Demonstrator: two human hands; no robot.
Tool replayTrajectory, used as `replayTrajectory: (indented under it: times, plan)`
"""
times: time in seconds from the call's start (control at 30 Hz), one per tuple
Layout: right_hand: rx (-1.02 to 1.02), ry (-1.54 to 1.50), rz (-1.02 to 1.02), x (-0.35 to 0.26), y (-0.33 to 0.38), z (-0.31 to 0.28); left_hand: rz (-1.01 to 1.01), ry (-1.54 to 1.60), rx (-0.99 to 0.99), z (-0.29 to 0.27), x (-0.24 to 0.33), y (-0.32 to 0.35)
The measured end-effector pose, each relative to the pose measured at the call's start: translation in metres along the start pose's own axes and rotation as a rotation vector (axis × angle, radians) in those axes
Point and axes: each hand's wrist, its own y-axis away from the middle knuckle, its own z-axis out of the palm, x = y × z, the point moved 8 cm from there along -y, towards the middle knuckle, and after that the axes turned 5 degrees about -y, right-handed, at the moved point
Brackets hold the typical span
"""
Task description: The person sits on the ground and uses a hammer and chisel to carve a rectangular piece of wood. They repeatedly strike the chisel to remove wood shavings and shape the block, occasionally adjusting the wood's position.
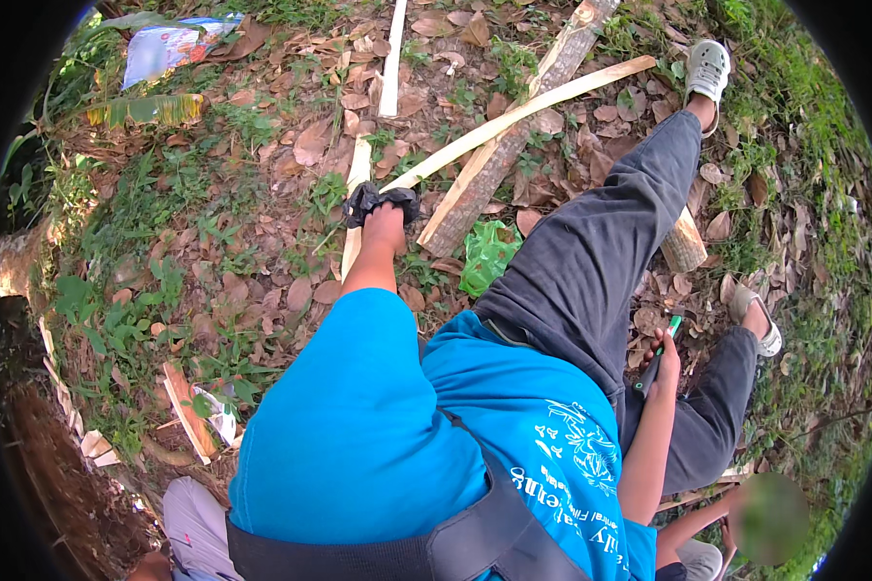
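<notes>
My left hand (386, 225) reaches out to the ground, its fingers closed around a crumpled black plastic bag (366, 201). The bag lies over the ends of pale split wood strips; one long curved strip (513, 118) runs from it toward the upper right, across a bark-covered log (499, 174). Beside my bent leg, my right hand (664, 363) is wrapped round the black and green handle of a hammer (654, 370). The hammer's head is small and partly lost among the leaves.
A green plastic bag (489, 257) lies by my thigh. Another pale strip (392, 63) is farther off, and a short log (685, 242) rests behind my leg. A wood piece (186, 412) lies at left. Other people sit close by at the lower edge. Dry leaves cover the ground.
</notes>
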Motion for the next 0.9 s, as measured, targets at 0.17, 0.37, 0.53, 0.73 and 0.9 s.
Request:
replayTrajectory:
  times: [0.17,0.37,0.53,0.73,0.9]
  plan:
    - [0.095,0.089,0.039,0.014,-0.010,-0.017,-0.136,0.071,0.048,0.001,-0.018,-0.017]
    - [0.142,0.096,0.049,0.018,-0.011,-0.022,-0.232,0.084,0.127,-0.002,-0.022,-0.037]
    - [0.131,0.160,-0.042,0.007,-0.011,-0.009,-0.198,0.075,0.225,0.008,-0.024,-0.050]
    - [0.078,0.169,-0.064,0.010,-0.015,0.007,-0.166,0.011,0.333,0.030,-0.046,-0.057]
    - [0.096,0.193,-0.059,0.014,-0.019,0.006,-0.026,-0.192,0.309,0.017,-0.034,-0.061]
